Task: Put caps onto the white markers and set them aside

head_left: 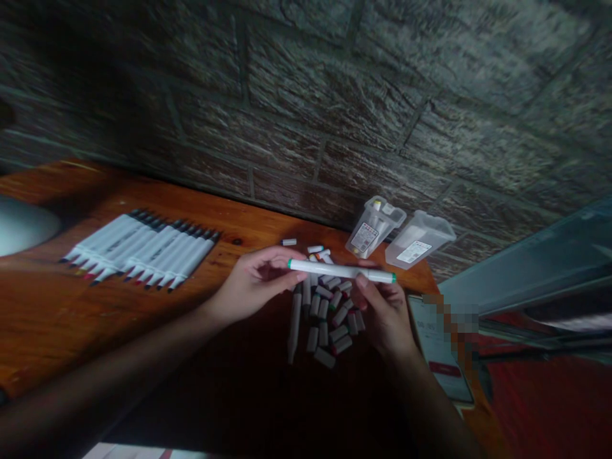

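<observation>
Both hands hold one white marker over the caps

Left hand and right hand pinch the marker level above loose caps; a marker row lies well apart left, the surface edge just right.

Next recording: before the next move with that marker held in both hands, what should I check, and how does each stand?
1. Marker held at both ends by left hand and right hand: ok.
2. Caps seated on both its ends: cannot tell.
3. Loose caps piled within reach beneath the hands: ok.
4. Row of markers lined up, apart from the hands: ok.
5. Plastic cases upright: not ok, both lie tipped by the wall.
</observation>
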{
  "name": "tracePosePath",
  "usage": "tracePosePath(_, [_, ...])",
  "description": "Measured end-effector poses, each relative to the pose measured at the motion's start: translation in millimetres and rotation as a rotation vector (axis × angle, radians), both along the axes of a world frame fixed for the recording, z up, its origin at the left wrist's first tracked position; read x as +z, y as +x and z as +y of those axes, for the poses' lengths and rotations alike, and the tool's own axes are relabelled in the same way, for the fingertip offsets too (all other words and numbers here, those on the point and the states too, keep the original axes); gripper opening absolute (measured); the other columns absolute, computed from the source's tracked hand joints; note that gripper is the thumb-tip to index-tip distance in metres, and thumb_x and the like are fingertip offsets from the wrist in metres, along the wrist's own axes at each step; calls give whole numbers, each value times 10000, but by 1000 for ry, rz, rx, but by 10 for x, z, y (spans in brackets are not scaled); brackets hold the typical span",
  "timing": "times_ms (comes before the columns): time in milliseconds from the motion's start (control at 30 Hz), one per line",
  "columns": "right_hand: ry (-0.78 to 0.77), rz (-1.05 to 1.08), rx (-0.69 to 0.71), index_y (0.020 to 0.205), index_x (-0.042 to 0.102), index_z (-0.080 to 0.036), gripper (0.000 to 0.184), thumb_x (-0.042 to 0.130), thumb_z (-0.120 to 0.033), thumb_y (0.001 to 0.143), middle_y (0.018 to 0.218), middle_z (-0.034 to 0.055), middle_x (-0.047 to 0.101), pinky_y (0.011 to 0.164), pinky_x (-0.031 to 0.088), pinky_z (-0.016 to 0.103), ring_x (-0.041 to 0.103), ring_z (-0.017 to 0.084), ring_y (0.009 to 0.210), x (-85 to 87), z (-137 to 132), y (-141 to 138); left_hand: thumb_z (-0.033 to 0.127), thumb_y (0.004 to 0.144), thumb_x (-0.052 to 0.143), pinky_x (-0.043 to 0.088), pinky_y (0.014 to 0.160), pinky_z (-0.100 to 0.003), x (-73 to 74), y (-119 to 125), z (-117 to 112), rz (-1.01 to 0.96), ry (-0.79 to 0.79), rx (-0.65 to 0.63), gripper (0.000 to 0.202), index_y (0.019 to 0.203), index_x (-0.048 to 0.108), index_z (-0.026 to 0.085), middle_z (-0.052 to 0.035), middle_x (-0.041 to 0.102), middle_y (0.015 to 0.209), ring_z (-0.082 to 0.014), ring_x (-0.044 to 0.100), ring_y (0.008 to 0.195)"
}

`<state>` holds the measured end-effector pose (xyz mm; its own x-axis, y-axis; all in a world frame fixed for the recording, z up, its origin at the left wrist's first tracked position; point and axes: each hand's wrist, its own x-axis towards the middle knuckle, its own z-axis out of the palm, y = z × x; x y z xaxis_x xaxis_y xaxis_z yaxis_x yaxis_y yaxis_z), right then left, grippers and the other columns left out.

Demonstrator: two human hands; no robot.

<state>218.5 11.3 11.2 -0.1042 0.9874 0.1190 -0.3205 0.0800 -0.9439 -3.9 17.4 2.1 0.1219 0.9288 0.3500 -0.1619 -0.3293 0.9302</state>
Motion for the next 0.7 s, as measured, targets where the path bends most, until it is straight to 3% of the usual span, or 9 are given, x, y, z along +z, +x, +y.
tracePosePath(133, [-18, 52, -44, 1017, 741, -285, 235, 768, -275, 783, 809, -25, 671, 472, 331, 195, 377, 46, 519, 46, 23, 5, 207, 792, 752, 512, 545, -158, -21, 15, -16, 51, -7, -10, 212, 986, 719, 130, -6, 722, 745, -78, 624, 593])
tracePosePath(233, [-32, 63, -43, 1018, 745, -297, 264, 771, -260, 758, 937, -2, 705, 473, 335, 206, 373, 47, 524, 57, 31, -10, 254, 797, 754, 547, 590, -196, -18, -1, -14, 75, -16, 27, 224, 990, 735, 141, -32, 752, 833, -105, 658, 643])
tracePosePath(300, [-50, 60, -45, 1020, 744, -296, 261, 774, -281, 761, 895, -3, 698, 477, 336, 212, 380, 55, 527, 45, 29, -21, 266, 779, 775, 587, 699, -240, -20, -17, -4, 74, -2, 62, 236, 984, 748, 154, -52, 769, 934, -146, 703, 769])
tracePosePath(400, [-86, 41, -46, 1025, 741, -288, 246, 775, -334, 786, 665, -38, 603, 488, 325, 206, 405, 74, 535, 16, 18, -28, 266, 766, 789, 604, 804, -284, -33, -37, 16, 63, 19, 84, 231, 968, 759, 159, -61, 773, 979, -176, 721, 867])
tracePosePath(467, [-103, 40, -47, 1010, 741, -280, 243, 788, -352, 782, 574, -56, 524, 490, 311, 197, 411, 79, 537, 4, 13, -26, 255, 760, 793, 605, 812, -280, -38, -45, 22, 48, 18, 90, 227, 962, 760, 157, -58, 775, 970, -171, 722, 864])
tracePosePath(700, [-82, 56, -42, 1000, 752, -254, 257, 810, -336, 763, 552, -64, 478, 473, 277, 185, 380, 64, 513, 15, 25, 0, 222, 749, 798, 603, 793, -254, -17, -41, 8, 30, 13, 80, 213, 947, 760, 153, -46, 774, 955, -155, 721, 843])
